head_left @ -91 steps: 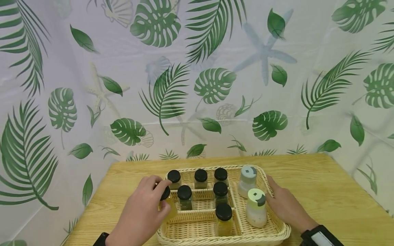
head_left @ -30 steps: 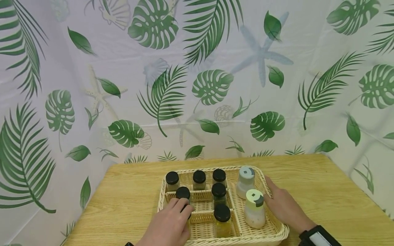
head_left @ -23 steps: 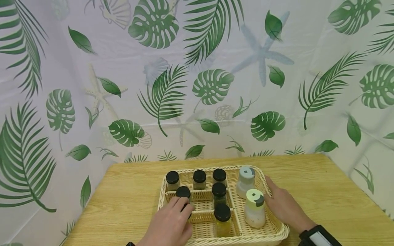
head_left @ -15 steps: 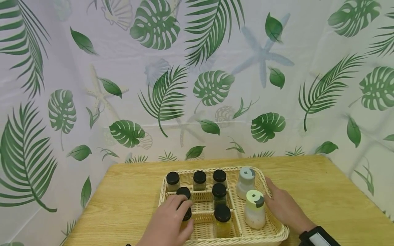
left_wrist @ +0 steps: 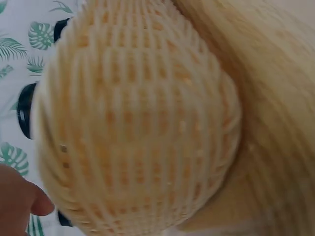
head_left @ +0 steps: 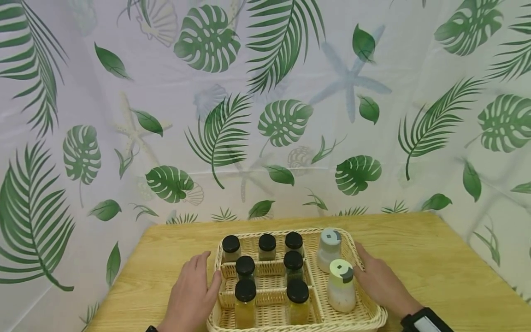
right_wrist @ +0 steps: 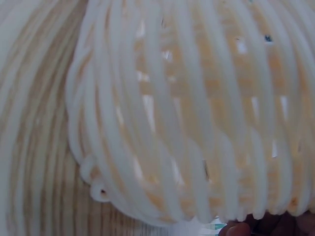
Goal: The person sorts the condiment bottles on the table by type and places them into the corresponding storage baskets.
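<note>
A woven basket (head_left: 268, 297) with compartments sits on the table. In its front compartment stand two black-capped jars with yellow contents, a left jar (head_left: 245, 308) and a right jar (head_left: 297, 305). My left hand (head_left: 190, 291) is beside the basket's left side, fingers loosely extended, thumb at the rim. My right hand (head_left: 380, 282) holds the basket's right rim, thumb over it and fingers outside. Blurred basket wall (left_wrist: 138, 118) fills much of the left wrist view, with a fingertip (left_wrist: 22, 202) at lower left. In the right wrist view, fingers (right_wrist: 238, 229) show below the wall.
Three black-capped jars, including a middle jar (head_left: 267, 247), stand in the back compartment. Two more, one a dark jar (head_left: 293, 265), stand in the middle one. At right are a white-capped shaker (head_left: 330, 250) and a yellow-capped shaker (head_left: 342, 287). A leaf-print cloth (head_left: 265, 138) hangs behind the wooden table (head_left: 415, 249).
My left hand carried a yellow jar to the front compartment's left part, let go of it, and moved left to the basket's side. My right hand kept its place.
</note>
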